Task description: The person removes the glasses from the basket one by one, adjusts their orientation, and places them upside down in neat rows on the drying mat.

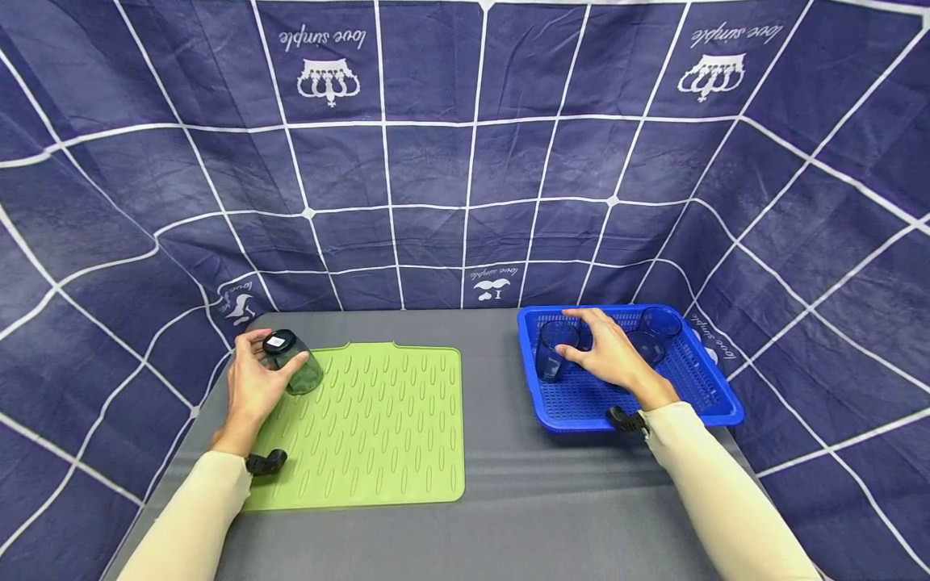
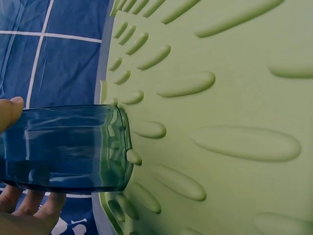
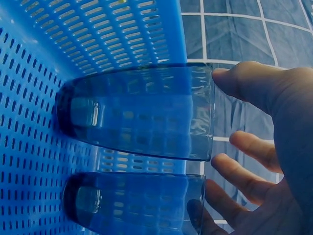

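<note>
The left hand grips an upturned, grey-green transparent tumbler at a ridged lime-green rectangular mat. The right hand, spread wide, is nearer the upright, blue-looking transparent glass below its fingertips, long axis vertical, inside a perforated blue plastic basket; contact is unclear.

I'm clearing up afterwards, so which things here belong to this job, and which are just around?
Likely part of the job:
- held glass
- green mat
- blue basket
- glasses in the basket

Just around:
- patterned cloth
- grey tabletop
- black wrist cameras
</note>
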`<state>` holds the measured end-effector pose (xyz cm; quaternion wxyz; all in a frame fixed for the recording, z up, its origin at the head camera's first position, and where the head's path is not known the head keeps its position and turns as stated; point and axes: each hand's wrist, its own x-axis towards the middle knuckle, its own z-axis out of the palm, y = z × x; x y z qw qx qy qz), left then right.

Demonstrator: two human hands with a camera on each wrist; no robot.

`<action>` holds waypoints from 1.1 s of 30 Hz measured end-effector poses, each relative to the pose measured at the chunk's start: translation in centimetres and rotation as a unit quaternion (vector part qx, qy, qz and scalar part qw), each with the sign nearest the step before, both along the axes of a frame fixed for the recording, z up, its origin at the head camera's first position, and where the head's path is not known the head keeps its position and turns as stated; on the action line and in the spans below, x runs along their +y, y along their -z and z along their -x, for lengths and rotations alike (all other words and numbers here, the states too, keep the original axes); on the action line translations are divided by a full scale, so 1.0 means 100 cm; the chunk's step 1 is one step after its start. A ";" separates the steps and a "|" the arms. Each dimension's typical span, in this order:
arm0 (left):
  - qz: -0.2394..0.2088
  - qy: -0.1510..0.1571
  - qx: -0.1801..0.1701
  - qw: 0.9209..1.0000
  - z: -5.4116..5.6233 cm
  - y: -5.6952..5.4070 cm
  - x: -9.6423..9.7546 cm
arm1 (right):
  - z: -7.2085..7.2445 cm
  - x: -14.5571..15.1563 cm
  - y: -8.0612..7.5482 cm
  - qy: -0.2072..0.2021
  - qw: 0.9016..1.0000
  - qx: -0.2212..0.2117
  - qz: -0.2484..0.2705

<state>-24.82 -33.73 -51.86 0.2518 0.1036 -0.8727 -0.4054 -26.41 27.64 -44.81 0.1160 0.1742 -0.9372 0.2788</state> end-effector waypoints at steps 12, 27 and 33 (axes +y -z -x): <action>0.009 0.007 -0.007 1.000 -0.002 0.000 -0.002 | 0.003 -0.003 0.001 -0.008 1.000 -0.019 -0.018; 0.012 0.014 -0.016 1.000 -0.002 -0.001 -0.003 | 0.006 -0.009 0.005 -0.033 0.999 -0.008 -0.039; 0.016 0.015 -0.019 1.000 -0.004 -0.001 -0.003 | 0.006 -0.011 0.005 -0.027 0.998 -0.019 -0.051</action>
